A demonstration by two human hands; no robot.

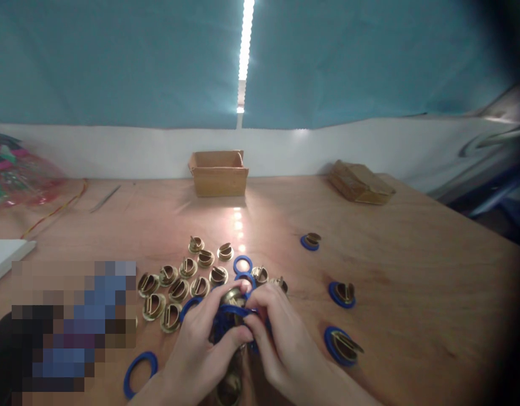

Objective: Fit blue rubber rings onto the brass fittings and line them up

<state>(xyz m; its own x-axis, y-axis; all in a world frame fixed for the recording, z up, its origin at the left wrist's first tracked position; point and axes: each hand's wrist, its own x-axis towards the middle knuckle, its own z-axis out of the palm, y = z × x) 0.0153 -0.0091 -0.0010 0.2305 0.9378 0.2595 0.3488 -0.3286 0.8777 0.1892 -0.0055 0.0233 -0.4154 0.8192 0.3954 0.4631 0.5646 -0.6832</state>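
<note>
Close to the front of the table, my left hand (209, 332) pinches a brass-coloured round fitting (233, 297) from the left. Around its edge sits a blue ring (231, 309), which my right hand (280, 332) grips from the right with thumb and fingers. More blue rings lie partly hidden under my hands, and another brass piece (229, 386) shows below them. To the left stand several brass fittings (178, 289) without rings. A loose blue ring (243, 265) lies just beyond my fingers, and a larger-looking one (140, 375) is at the front left.
On the right are brass fittings with blue rings around them (342, 294). An open cardboard box (221, 181) stands at the back, with a folded cardboard box (361, 181) to its right. Plastic bags (18, 175) and a white object (8, 256) lie left, near a pixelated patch.
</note>
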